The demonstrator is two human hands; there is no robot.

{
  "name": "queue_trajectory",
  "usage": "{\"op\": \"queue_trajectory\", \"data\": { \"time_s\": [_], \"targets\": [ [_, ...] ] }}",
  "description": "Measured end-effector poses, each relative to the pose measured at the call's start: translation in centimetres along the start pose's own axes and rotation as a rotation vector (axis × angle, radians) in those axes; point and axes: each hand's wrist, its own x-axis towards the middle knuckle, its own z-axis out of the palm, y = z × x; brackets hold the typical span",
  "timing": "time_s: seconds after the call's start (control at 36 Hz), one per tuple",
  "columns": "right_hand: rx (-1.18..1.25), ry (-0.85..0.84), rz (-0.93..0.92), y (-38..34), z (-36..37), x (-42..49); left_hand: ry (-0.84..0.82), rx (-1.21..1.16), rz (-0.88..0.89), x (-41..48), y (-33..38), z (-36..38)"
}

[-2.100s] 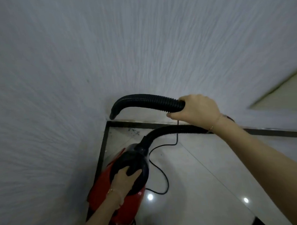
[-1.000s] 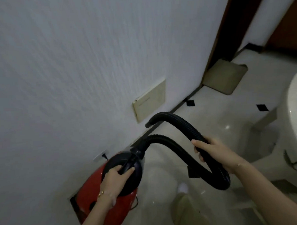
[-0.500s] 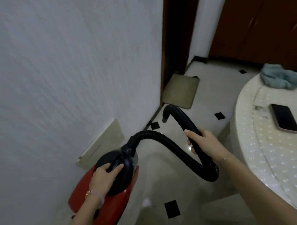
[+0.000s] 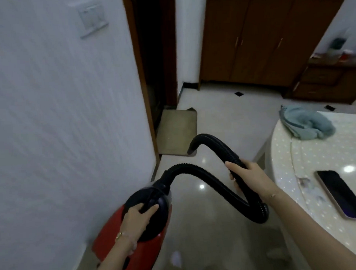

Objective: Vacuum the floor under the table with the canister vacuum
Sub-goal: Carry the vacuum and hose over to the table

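Red vacuum [image 4: 110, 238] sits low at 7 o'clock, close beside the wall [image 4: 61, 118], with my left hand [image 4: 135, 219] curled round its black top handle. My right hand [image 4: 249, 176] grips the hose [image 4: 215, 183] near centre, its open end drooping toward 12. At 3 o'clock the table [image 4: 285, 171] carries a phone [image 4: 340, 193] and a cloth [image 4: 306, 126].

A red, black-domed vacuum [image 4: 149, 255] is held tilted at seven o'clock; its ribbed hose [image 4: 186, 167] is looped toward four o'clock.
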Motion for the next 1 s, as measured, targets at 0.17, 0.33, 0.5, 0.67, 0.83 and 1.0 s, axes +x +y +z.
{"op": "queue_trajectory", "data": {
  "time_s": [0.17,0.33,0.5,0.67,0.83,1.0],
  "targets": [
    [0.035,0.128,0.015,-2.4,-2.8,7.3,-0.086,0.075,0.046,8.4,7.5,1.3],
    [0.112,0.156,0.061,-3.4,-5.9,16.9,-0.105,0.117,0.043,17.4,13.5,4.2],
    [0.124,0.131,0.091,-5.4,-10.1,29.7,-0.108,0.113,-0.014,27.5,20.0,8.5],
    [0.088,0.048,0.086,-9.4,-15.9,41.5,-0.086,0.074,-0.023,35.5,27.8,12.2],
    [0.020,-0.016,0.057,-12.9,-20.3,51.8,-0.062,0.018,0.014,41.6,34.3,16.2],
    [-0.035,-0.084,0.025,-14.7,-23.9,62.4,-0.019,-0.008,-0.032,49.6,39.2,20.4]
  ]
}}
